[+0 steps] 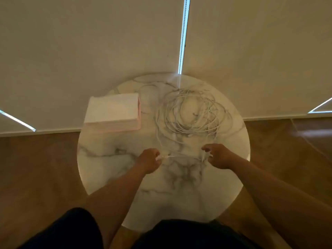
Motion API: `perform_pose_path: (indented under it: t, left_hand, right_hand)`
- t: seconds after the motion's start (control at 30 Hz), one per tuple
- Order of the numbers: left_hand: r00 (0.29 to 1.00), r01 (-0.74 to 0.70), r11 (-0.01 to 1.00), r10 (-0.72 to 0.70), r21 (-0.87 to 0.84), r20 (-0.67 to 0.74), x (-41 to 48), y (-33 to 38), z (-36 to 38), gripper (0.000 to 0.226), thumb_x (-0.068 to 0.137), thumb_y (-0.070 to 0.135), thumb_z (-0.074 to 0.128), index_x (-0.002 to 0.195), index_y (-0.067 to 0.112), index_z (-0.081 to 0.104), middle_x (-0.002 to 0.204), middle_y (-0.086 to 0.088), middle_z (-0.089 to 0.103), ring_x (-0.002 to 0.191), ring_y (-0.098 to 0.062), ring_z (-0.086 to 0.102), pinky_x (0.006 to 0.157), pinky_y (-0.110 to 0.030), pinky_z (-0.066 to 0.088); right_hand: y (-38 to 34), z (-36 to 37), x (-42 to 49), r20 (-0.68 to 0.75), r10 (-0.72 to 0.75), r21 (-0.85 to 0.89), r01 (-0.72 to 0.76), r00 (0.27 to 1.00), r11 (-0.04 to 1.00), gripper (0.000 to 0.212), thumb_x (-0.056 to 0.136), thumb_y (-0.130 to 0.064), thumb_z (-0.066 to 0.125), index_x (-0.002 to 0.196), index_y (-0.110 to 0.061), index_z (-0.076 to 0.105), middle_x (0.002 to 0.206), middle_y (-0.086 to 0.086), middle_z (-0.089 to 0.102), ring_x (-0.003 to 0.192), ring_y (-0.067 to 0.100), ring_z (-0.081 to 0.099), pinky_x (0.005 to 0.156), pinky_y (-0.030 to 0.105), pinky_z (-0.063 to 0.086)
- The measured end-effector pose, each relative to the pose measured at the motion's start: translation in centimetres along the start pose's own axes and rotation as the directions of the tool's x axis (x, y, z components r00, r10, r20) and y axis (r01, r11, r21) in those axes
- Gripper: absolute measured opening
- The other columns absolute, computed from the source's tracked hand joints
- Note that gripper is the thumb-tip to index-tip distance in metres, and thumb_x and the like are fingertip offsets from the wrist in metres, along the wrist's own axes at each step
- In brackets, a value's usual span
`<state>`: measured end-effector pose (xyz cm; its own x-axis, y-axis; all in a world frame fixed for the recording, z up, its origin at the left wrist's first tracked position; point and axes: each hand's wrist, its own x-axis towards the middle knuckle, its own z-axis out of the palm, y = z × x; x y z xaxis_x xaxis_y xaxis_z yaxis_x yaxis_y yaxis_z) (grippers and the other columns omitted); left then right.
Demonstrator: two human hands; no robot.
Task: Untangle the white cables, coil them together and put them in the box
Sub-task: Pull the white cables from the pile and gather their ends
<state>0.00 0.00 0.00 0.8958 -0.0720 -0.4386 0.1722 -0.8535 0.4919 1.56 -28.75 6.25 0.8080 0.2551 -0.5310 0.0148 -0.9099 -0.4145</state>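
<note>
A tangle of white cables (192,114) lies in loose loops on the far right half of a round marble table (107,169). A pale pink and white box (112,112) sits on the table's far left, lid closed as far as I can tell. My left hand (148,161) pinches a cable's connector end near the table's middle. My right hand (218,156) pinches the same strand a short way to the right. The strand (181,156) runs taut between both hands, and other strands lead from there up to the tangle.
Beige roller blinds (107,51) hang right behind the table, with a bead chain (183,33) in the gap between them. Wooden floor (36,168) surrounds the table on both sides. My dark-clothed knees (179,234) are at the near table edge.
</note>
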Motion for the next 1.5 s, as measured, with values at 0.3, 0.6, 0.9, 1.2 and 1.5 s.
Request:
perform_pose_path:
  t: [0.3, 0.6, 0.9, 1.2, 1.5]
  left_hand:
    - [0.976, 0.070, 0.976, -0.109, -0.205, -0.189, 0.2, 2.4, 4.0, 0.014, 0.076, 0.030, 0.076, 0.083, 0.018, 0.073, 0.085, -0.001, 0.073, 0.082, -0.019, 0.067, 0.070, -0.027, 0.048]
    - [0.922, 0.080, 0.912, -0.221, -0.403, -0.316, -4.2, 0.9, 1.7, 0.011, 0.075, 0.014, 0.074, 0.070, 0.019, 0.065, 0.063, 0.011, 0.062, 0.060, -0.006, 0.058, 0.061, -0.017, 0.041]
    - [0.893, 0.086, 0.849, -0.298, -0.521, -0.337, -6.1, -0.2, 0.9, 0.023, 0.075, 0.025, 0.074, 0.072, 0.010, 0.057, 0.068, -0.001, 0.068, 0.065, -0.018, 0.065, 0.062, -0.024, 0.052]
    - [0.938, 0.071, -0.253, -0.312, -0.965, 0.151, -7.3, 2.2, -1.0, 0.018, 0.095, 0.018, 0.059, 0.087, 0.002, 0.064, 0.068, -0.007, 0.062, 0.063, -0.019, 0.064, 0.068, -0.037, 0.059]
    - [0.995, 0.082, -0.363, -0.031, -0.928, 0.100, -6.5, 6.8, -5.5, 0.031, 0.103, 0.029, 0.038, 0.079, 0.016, 0.053, 0.052, 0.006, 0.028, 0.039, -0.008, 0.025, 0.038, -0.021, 0.024]
  right_hand:
    - [0.3, 2.6, -1.0, -0.080, -0.142, 0.093, 0.150, 0.987, 0.984, 0.025, 0.079, -0.031, 0.079, 0.101, -0.020, 0.074, 0.092, -0.008, 0.064, 0.083, 0.006, 0.058, 0.076, 0.023, 0.046]
    - [-4.1, 2.3, -0.2, 0.026, -0.218, 0.288, 0.201, 0.976, 0.936, 0.037, 0.076, -0.048, 0.078, 0.101, -0.022, 0.074, 0.092, -0.011, 0.072, 0.078, 0.000, 0.066, 0.068, 0.014, 0.050]
    - [-7.3, 2.9, 0.4, 0.023, -0.255, 0.339, 0.233, 0.967, 0.912, 0.016, 0.071, -0.011, 0.082, 0.074, -0.014, 0.066, 0.067, -0.004, 0.064, 0.061, 0.005, 0.057, 0.063, 0.024, 0.050]
    - [-4.6, 3.6, 1.0, 0.026, 0.367, 0.948, -0.139, 0.930, 0.286, 0.024, 0.081, 0.014, 0.066, 0.084, -0.005, 0.053, 0.078, 0.021, 0.058, 0.056, 0.026, 0.057, 0.056, 0.034, 0.053]
    - [-4.1, 5.1, -0.7, -0.209, 0.015, 0.294, 0.048, 0.978, 0.955, 0.031, 0.082, -0.008, 0.062, 0.109, -0.023, 0.065, 0.085, 0.008, 0.067, 0.081, 0.022, 0.066, 0.075, 0.027, 0.050]
